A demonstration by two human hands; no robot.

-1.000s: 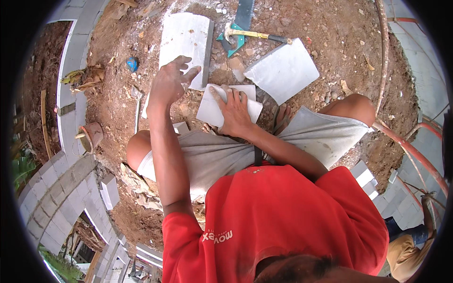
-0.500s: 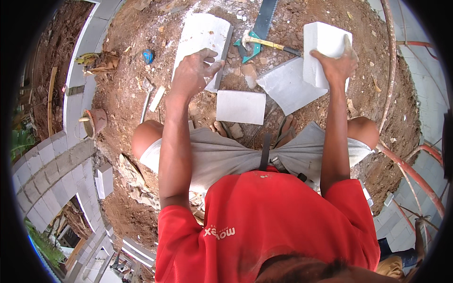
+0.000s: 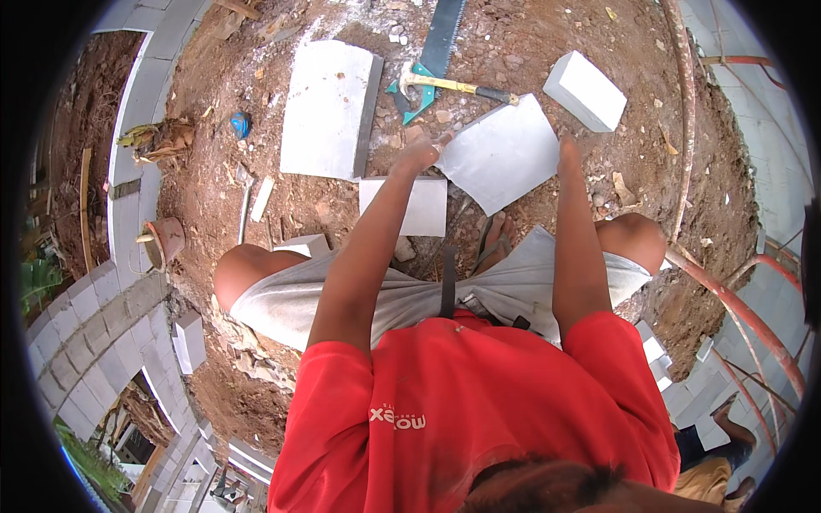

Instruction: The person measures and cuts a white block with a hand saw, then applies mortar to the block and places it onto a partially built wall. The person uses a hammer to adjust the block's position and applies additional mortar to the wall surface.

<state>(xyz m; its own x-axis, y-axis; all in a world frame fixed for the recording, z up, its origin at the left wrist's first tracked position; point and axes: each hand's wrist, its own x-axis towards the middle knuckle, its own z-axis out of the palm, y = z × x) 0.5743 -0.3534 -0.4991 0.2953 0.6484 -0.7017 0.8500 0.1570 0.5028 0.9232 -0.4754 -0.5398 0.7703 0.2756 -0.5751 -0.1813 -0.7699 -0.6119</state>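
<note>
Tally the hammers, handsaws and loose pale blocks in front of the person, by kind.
Hammer: 1
Handsaw: 1
Loose pale blocks: 5 (large left block, near block, middle block, right block, small partly hidden block)
Total: 7

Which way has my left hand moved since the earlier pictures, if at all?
Yes, to the right: your left hand was over the long block; now it is right of that, at the left corner of the slab.
</note>
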